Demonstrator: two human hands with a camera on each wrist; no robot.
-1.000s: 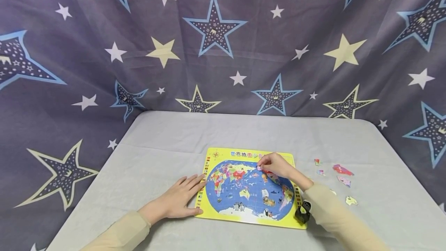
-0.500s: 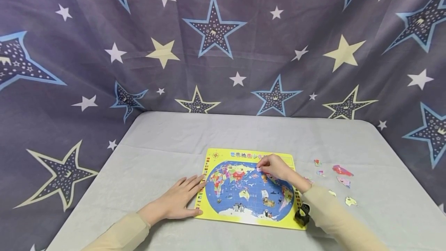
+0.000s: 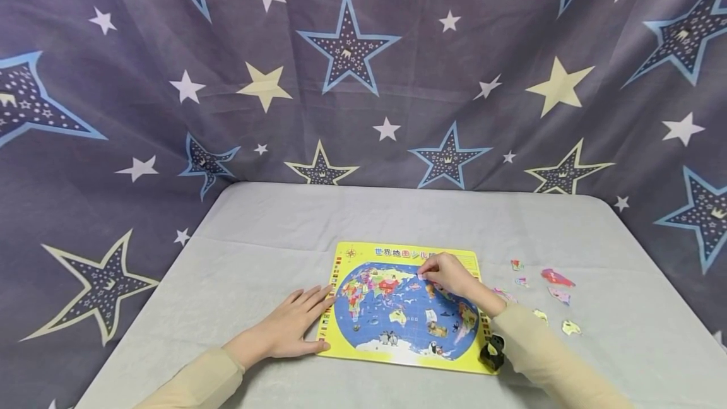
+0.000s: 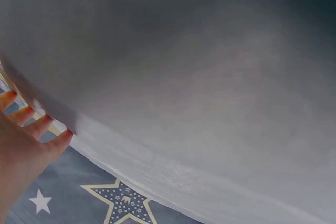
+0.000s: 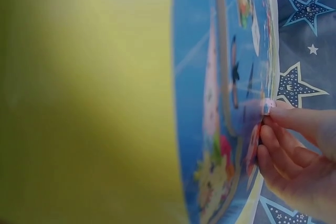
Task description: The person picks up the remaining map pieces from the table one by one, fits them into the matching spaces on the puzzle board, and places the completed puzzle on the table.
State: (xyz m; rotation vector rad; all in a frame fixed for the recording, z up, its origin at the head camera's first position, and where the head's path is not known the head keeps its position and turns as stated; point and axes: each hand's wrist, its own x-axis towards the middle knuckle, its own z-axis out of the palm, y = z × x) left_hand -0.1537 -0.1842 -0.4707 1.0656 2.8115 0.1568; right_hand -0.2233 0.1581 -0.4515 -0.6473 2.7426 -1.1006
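Note:
A world map puzzle board (image 3: 397, 358) with a yellow border and blue oceans lies on the table. My right hand (image 3: 450, 273) is over its upper right part. Thumb and forefinger pinch a small pink and white puzzle piece (image 5: 268, 106) right at the board's surface. In the right wrist view, the other fingers curl in beneath, close to the map. My left hand (image 3: 292, 324) lies with straight, spread fingers at the board's left edge, its fingertips on the yellow border. The left wrist view shows those fingertips (image 4: 67, 134) at the edge too.
Several loose puzzle pieces lie on the grey tablecloth to the right, among them a red one (image 3: 558, 278), a pink one (image 3: 559, 296) and a yellow-green one (image 3: 570, 327). A black strap-like object (image 3: 492, 355) overlaps the board's lower right corner. A star-patterned curtain (image 3: 363, 112) stands behind.
The right hand keeps pinching the small piece at nearly the same spot on the map, with its forearm lowered slightly. The left hand has stayed put.

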